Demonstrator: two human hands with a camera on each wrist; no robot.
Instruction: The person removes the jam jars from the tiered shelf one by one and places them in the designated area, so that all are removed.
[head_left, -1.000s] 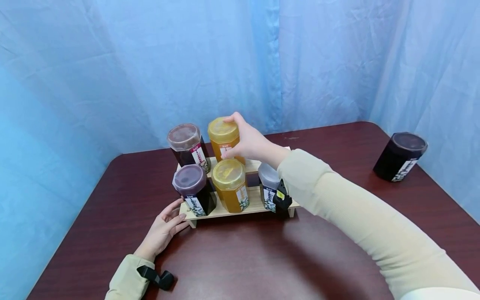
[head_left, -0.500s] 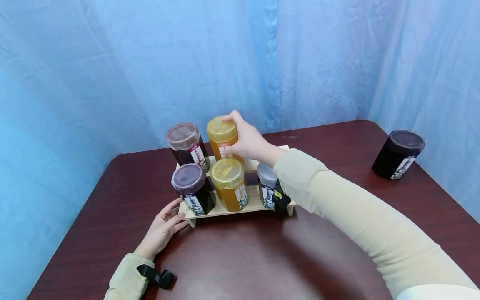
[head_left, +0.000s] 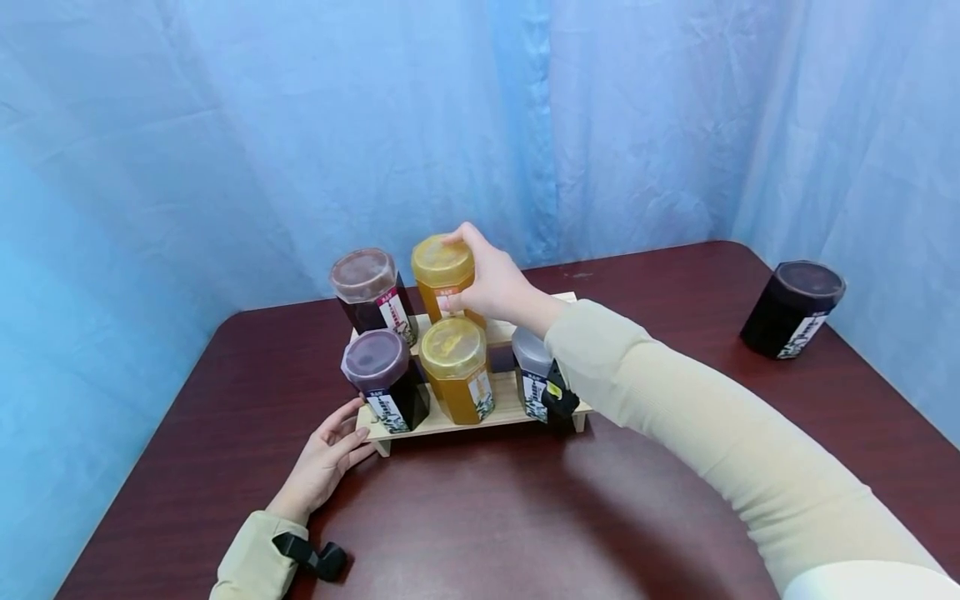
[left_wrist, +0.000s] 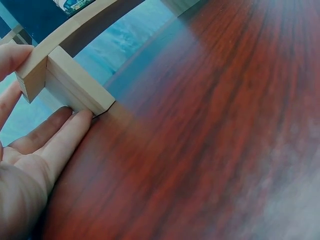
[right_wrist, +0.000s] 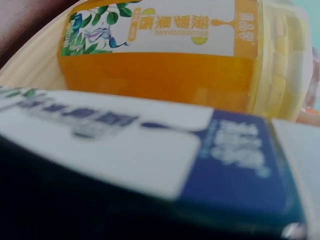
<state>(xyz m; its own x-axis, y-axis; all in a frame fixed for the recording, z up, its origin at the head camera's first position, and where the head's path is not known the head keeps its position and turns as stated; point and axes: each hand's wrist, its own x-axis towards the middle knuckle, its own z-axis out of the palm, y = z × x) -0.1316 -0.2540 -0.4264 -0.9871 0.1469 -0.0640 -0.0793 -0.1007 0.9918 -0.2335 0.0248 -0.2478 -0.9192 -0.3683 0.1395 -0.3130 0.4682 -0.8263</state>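
Observation:
In the head view my right hand point(head_left: 498, 283) grips a yellow jam jar point(head_left: 442, 265) on the back step of a small two-step wooden rack point(head_left: 510, 407), fingers at its lid and thumb on its front. My left hand point(head_left: 324, 458) touches the rack's left end with mostly straight fingers, some against the pale leg point(left_wrist: 75, 82) in the left wrist view. Beside the held jar stands a dark jar with a red label point(head_left: 371, 287). Along the front step are a dark purple jar point(head_left: 386, 379), another yellow jar point(head_left: 457, 371) and a blue-labelled jar point(head_left: 532, 375), partly behind my right wrist.
A dark jar point(head_left: 793, 310) stands apart on the brown table point(head_left: 480, 517), far right. Blue curtains point(head_left: 375, 125) hang behind the table and at both sides. In the right wrist view a blue-labelled jar point(right_wrist: 230, 165) fills the foreground, hiding part of an orange jar point(right_wrist: 160, 75).
The whole scene shifts slightly in the head view. Both hands keep their places on the jar and the rack; no jar has visibly moved on it.

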